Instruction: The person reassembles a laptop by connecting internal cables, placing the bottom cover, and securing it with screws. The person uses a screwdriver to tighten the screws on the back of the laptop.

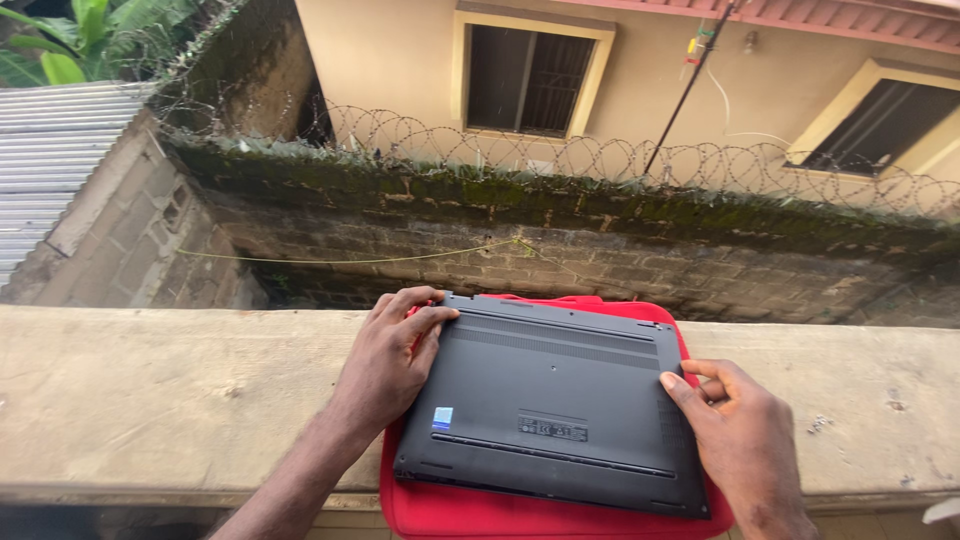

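At the far left, well away from either hand, a corrugated roof (50, 160) slopes beside a block wall.

The left hand (392, 360) lies palm-down on the upper left corner of a black laptop (555, 400). Its fingers (425, 320) curl over that corner's edge and the thumb side rests along the left rim. The hand is not closed around anything; it presses flat and hooks the corner.

The laptop is shut and lies upside down, its underside with vents, screws and small stickers facing up. It spans the gap between the two hands. Under it, touching, is a red sleeve (450, 510) that shows past the laptop's near edge and at its far right corner. Both rest on a concrete ledge (170, 400), the sleeve's near end hanging over the ledge's front.

The right hand (745, 440) is at the laptop's right edge, thumb tip on the underside near the rim, the other fingers bent alongside. How far they wrap under the edge cannot be told.

Beyond the hands, past the ledge, a mossy wall (560, 200) carries coiled razor wire (600, 155) before a tan house.
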